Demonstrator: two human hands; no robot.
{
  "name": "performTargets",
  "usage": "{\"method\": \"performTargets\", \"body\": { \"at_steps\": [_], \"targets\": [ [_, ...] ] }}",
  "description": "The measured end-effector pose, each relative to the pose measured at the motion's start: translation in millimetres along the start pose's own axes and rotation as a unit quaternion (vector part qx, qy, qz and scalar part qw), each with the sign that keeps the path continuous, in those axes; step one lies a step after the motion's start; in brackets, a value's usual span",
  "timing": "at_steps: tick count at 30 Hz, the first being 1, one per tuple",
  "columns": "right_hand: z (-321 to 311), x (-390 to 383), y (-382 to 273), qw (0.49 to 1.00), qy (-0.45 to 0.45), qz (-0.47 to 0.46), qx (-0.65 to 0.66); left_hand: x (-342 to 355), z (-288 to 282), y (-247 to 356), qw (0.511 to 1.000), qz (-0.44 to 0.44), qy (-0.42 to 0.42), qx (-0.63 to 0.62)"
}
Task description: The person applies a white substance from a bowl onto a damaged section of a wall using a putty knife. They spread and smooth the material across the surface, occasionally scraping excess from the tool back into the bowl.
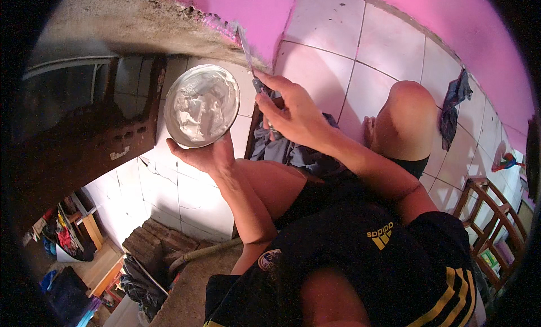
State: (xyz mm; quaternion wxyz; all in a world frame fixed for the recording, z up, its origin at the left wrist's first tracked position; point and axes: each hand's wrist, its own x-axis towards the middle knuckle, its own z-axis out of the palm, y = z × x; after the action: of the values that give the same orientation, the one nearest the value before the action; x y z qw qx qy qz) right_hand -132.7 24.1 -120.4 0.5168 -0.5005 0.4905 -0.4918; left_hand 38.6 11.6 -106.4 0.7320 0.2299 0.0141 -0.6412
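The right hand [298, 113] is curled around the dark handle of a knife [257, 82], with the fingers bent and the pointer finger stretched along it. The knife's thin blade points up and away from the person. Its tip is at the bumpy edge where the pink wall [248, 8] meets a bare, dirty grey-brown part [112, 22]. I cannot tell if the tip is touching.

The left hand [213, 157] is cupped under a round bowl [197, 145] and holds it up, with the thumb out to the left side. The bowl is to the left of the knife and tips so its inside shows. Thick white paste [200, 104] is in it, all lumpy and smeared.

Below the right hand, a dark, crumpled cloth [284, 153] lies by the person's legs. Left of the bowl is a dark brown wooden cabinet [107, 152] with a glass part. White square tiles [324, 17] cover the floor.

Farther out, another dark cloth [455, 110] is on the right, past the bent knee [407, 115]. A brown wooden frame [476, 200] stands at the far right. Near the lower left are brown blocks [149, 242] and a black plastic bag [141, 287].
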Motion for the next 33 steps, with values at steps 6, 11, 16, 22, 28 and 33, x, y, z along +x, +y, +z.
{"method": "performTargets", "body": {
  "at_steps": [6, 11, 16, 22, 28, 33],
  "targets": [
    [-64, 3, -34, 0.977, -0.100, 0.162, 0.098, 0, -1, 2, 1.000, 0.001, 0.021, -0.009],
    [-84, 26, -10, 0.991, -0.055, 0.118, -0.019, -4, 9, -2, 0.996, 0.031, 0.079, 0.020],
    [-79, 30, 4, 0.991, -0.046, 0.114, -0.045, -5, 5, 1, 0.999, -0.001, 0.032, 0.002],
    [-79, 33, 5, 0.993, -0.052, 0.092, -0.053, -5, 6, -1, 0.998, 0.019, 0.042, 0.031],
    [-79, 33, -7, 0.992, -0.056, 0.092, -0.067, -1, 1, 2, 0.998, 0.024, 0.034, 0.036],
    [-79, 31, -12, 0.991, -0.053, 0.059, -0.103, -1, -2, 4, 1.000, 0.007, 0.022, 0.014]
  ]
}}
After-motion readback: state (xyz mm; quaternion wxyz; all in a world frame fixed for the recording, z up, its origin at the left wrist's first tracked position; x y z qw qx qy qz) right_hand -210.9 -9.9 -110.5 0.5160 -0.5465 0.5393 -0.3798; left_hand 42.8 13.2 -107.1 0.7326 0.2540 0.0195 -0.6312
